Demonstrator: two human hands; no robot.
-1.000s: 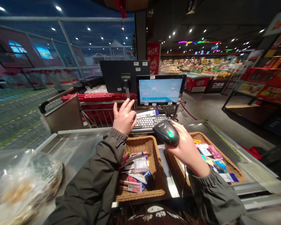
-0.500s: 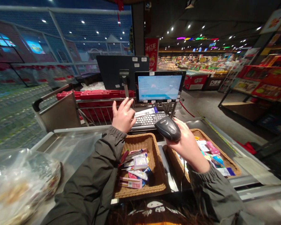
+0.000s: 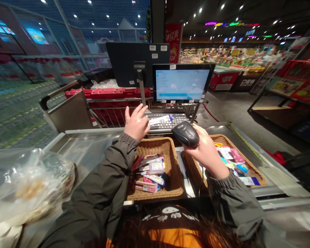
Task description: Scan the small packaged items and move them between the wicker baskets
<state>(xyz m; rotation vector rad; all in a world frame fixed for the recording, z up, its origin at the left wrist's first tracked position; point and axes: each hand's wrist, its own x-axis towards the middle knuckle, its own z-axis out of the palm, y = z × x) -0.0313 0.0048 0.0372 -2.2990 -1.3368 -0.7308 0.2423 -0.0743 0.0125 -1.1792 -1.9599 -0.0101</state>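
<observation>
My left hand [image 3: 136, 123] is above the left basket's far edge, some fingers raised, its thumb side closed on the end of a slim white and purple packet [image 3: 160, 120]. That packet points right, over the keyboard [image 3: 179, 119]. In my right hand [image 3: 205, 150] is a black barcode scanner [image 3: 186, 133], its head turned left towards the packet. Under my left forearm, a wicker basket [image 3: 176, 172] holds small packaged goods [image 3: 156, 167]. Beneath my right hand, a second wicker basket [image 3: 259, 177] contains more small colourful items [image 3: 240, 168], partly hidden by the hand.
A lit monitor [image 3: 182, 84] stands behind the keyboard, beside another screen seen from its back [image 3: 129, 75]. Clear plastic bags [image 3: 31, 186] lie on the metal counter [image 3: 93, 144] at left. A metal cart [image 3: 69, 110] with red crates is beyond.
The view has tipped down, so the monitors and baskets sit higher in it. Both hands keep their holds, and the packet and scanner stay close to each other.
</observation>
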